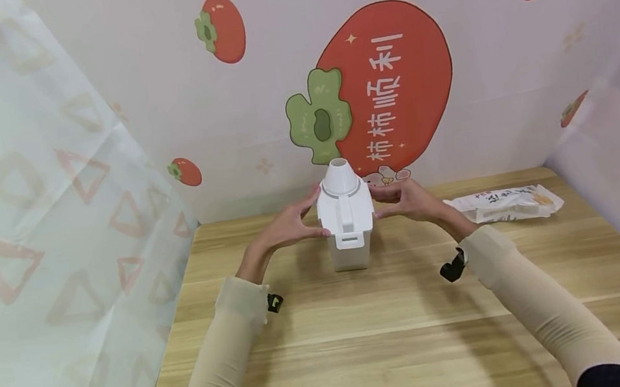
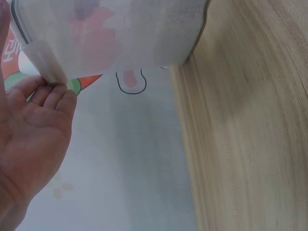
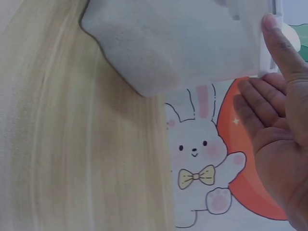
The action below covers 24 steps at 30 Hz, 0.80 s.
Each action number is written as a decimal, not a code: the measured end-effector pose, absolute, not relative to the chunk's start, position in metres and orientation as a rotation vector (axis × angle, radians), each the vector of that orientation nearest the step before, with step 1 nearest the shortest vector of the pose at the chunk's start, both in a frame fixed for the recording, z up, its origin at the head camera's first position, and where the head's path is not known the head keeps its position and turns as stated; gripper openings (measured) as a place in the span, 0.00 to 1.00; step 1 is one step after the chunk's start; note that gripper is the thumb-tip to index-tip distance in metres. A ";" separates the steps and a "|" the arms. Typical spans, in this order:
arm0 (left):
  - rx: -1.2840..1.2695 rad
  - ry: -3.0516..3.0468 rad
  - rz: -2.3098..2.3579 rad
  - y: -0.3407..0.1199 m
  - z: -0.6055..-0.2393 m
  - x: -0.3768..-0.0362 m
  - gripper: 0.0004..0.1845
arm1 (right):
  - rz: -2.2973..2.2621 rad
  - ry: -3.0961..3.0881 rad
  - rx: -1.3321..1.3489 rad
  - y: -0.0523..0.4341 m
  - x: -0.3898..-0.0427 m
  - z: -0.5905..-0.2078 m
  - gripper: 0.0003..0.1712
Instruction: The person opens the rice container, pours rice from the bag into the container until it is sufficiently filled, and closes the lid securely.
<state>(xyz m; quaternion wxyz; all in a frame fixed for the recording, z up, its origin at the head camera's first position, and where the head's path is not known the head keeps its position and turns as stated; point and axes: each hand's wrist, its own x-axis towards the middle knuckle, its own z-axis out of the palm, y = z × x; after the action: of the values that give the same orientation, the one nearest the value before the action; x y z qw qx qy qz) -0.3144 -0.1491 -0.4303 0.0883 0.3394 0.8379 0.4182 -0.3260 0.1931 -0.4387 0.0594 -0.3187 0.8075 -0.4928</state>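
A translucent white storage container stands upright at the back of the table, a whitish mass showing through its wall in the right wrist view. It has a white lid with a raised handle and a front clip. On the lid's far part sits a white cone-shaped piece with an open top. My left hand grips the lid's left side, thumb near the front corner and fingers towards the back. From the right, my right hand holds the opposite edge in a similar way.
The wooden table meets a wall sheet printed with persimmons just behind the container. A white printed packet lies at the back right. Hanging sheets stand along the left and right sides.
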 end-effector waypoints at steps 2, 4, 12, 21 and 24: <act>1.011 2.483 1.271 -0.148 -0.430 -0.315 0.61 | -1.523 2.445 -0.945 0.193 -0.326 -0.443 0.39; 1.005 2.475 1.291 -0.148 -0.431 -0.315 0.62 | -1.557 2.430 -0.919 0.192 -0.326 -0.446 0.39; 1.002 2.451 1.337 -0.147 -0.430 -0.314 0.62 | -1.685 2.353 -0.841 0.189 -0.325 -0.457 0.38; 1.004 2.436 1.341 -0.146 -0.430 -0.314 0.61 | -1.817 2.248 -0.778 0.186 -0.320 -0.470 0.38; 1.001 2.450 1.327 -0.146 -0.430 -0.314 0.61 | -1.836 2.257 -0.774 0.183 -0.319 -0.474 0.37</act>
<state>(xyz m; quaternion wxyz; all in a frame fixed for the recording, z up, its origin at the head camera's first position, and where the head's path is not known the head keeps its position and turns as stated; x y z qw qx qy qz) -0.3140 -0.1458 -0.4302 0.0902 0.3366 0.8242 0.4464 -0.3190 0.1831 -0.4743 0.0657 -0.2566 0.7481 -0.6085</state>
